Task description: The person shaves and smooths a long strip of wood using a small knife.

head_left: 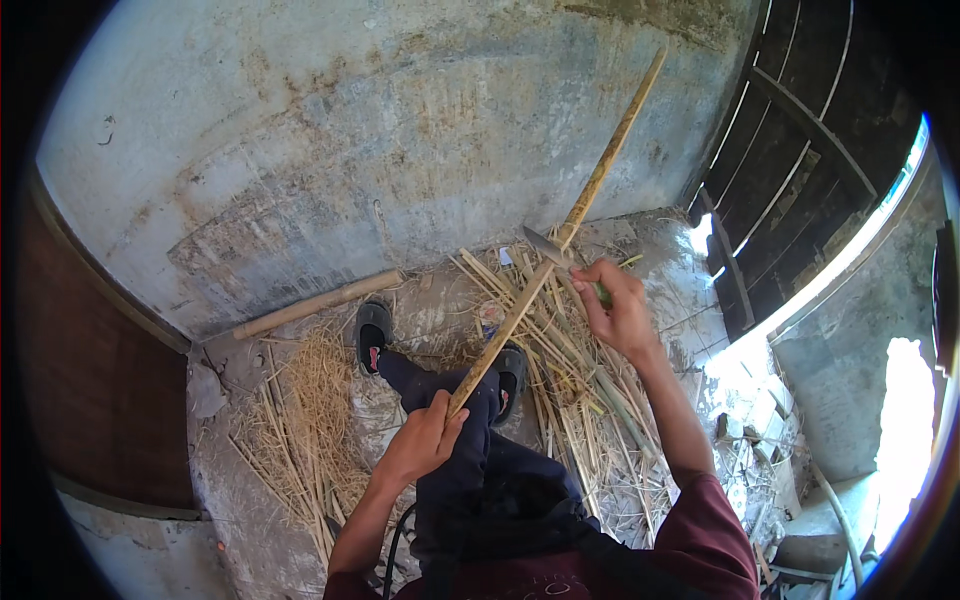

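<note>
1. Bamboo, yellow-brown and mottled, makes up the long strip (572, 222), which slants from the left fingers up and to the right, its far end well beyond both hands in front of the stained wall (330, 130).
2. On the left hand (420, 440), the fingers are clamped around the near end of the strip, over the dark-trousered legs (452, 480).
3. On the right hand (620, 310), the fingers are closed on the handle of a knife (543, 243). Its blade points leftward from them and crosses the strip; it seems to touch, though how deep the edge sits cannot be told.
4. The step in hand looks like shaving or trimming the strip with that blade.
5. The next move, I judge, calls for a firm left grip, a shallow blade angle and an even stroke, with the left fingers kept out of the blade's path.
6. Below the right fingers, loose split strips (590, 370) lie across the floor (260, 550); left of the left fingers is a pile of pale shavings (325, 400), and beyond it a thick pole (315, 305) lies near the wall.
</note>
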`<control>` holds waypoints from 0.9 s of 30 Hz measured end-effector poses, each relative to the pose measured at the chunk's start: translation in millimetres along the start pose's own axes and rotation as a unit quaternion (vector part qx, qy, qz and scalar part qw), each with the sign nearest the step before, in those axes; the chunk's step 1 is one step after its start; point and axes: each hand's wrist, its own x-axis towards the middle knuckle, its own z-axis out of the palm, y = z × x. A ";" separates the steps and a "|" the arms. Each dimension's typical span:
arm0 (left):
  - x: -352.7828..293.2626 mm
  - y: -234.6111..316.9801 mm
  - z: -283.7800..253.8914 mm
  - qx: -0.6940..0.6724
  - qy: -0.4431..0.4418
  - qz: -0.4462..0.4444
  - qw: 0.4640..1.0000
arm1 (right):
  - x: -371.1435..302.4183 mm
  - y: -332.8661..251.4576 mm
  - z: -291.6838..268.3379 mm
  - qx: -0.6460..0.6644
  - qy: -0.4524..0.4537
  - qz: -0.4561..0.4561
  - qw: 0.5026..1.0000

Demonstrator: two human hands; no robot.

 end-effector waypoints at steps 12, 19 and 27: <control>1.0 -4.0 3.0 0.008 0.005 -0.002 1.000 | 6.1 16.0 -1.3 -0.040 -0.014 -0.028 0.999; -2.0 -3.7 6.0 0.000 0.003 -0.011 1.000 | -19.0 -10.3 8.6 -0.056 -0.141 -0.063 0.986; 3.7 -10.7 6.7 0.002 0.002 -0.014 1.000 | -7.9 31.1 15.8 -0.094 0.002 0.022 0.995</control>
